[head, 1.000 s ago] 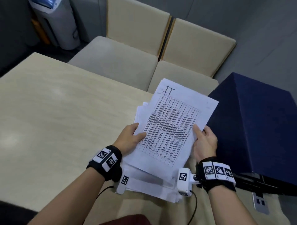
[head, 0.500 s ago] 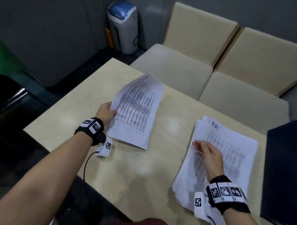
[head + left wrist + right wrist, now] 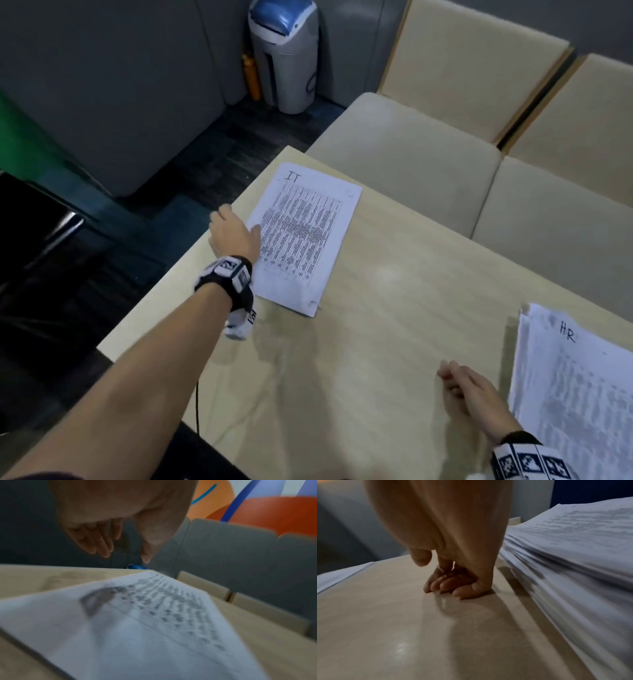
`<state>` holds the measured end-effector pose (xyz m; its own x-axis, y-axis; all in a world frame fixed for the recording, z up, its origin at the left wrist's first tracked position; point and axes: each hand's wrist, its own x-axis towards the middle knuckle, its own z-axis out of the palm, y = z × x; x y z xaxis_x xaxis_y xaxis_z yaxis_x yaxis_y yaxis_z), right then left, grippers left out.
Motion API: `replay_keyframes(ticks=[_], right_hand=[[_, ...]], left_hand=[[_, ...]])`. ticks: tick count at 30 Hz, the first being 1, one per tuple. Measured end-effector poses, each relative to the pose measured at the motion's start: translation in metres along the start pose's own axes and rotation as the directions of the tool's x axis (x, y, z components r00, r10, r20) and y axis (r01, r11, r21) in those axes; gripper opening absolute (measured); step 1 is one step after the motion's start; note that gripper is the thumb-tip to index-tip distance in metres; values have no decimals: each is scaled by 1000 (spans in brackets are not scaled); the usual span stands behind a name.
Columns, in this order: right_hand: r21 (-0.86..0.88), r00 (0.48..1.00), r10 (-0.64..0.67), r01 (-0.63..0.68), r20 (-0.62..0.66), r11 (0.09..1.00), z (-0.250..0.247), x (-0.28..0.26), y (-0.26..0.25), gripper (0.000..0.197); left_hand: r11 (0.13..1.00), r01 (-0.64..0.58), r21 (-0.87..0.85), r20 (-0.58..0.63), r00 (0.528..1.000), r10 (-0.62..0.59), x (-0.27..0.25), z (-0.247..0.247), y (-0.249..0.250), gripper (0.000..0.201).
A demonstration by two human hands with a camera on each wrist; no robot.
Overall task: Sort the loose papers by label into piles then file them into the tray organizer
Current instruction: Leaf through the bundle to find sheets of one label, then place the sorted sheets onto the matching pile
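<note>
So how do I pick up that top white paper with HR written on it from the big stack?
Probably by its near left edge, coming in from the right hand's side. The white HR paper lies flat on the thick, fanned paper stack, so pinch only the top sheet's edge and peel it upward off the light wooden table.

IT sheet (image 3: 303,236) lies left of HR stack (image 3: 575,387) on table (image 3: 394,325).

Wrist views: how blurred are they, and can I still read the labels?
Left wrist: the white printed IT sheet is motion-smeared, label unreadable. Right wrist: the thick white paper stack is streaked, text illegible. Head: sharper; "IT" and "HR" both read, with soft glare on the beige table.
</note>
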<state>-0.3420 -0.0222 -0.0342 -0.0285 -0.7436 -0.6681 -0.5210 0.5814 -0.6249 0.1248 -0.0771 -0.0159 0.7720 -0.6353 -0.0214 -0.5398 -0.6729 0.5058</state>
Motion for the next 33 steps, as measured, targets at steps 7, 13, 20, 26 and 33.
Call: replay_keyframes(ticks=[7,13,20,26,33], right_hand=[[56,995,43,-39,-86,998,1,9,-4,33],[59,996,60,-56,-68,997,-1,4,-12,27],[255,993,22,9,-120,967,-15,-16,-25,21],[313,803,-9,243,-595,918,-92,-38,-4,12],[-55,699,192,-314,-689,948,-171,-57,76,63]], left_hand=[[929,-337,155,462,856,233,-39,63,14,92],[906,-386,175,495,830,258,43,69,39,87],[937,-332,113,412,873,259,36,60,60,83],[887,-408,-218,343,818,461,-83,60,121,57],[792,-449,-413,570,551,610,-277,92,167,29]])
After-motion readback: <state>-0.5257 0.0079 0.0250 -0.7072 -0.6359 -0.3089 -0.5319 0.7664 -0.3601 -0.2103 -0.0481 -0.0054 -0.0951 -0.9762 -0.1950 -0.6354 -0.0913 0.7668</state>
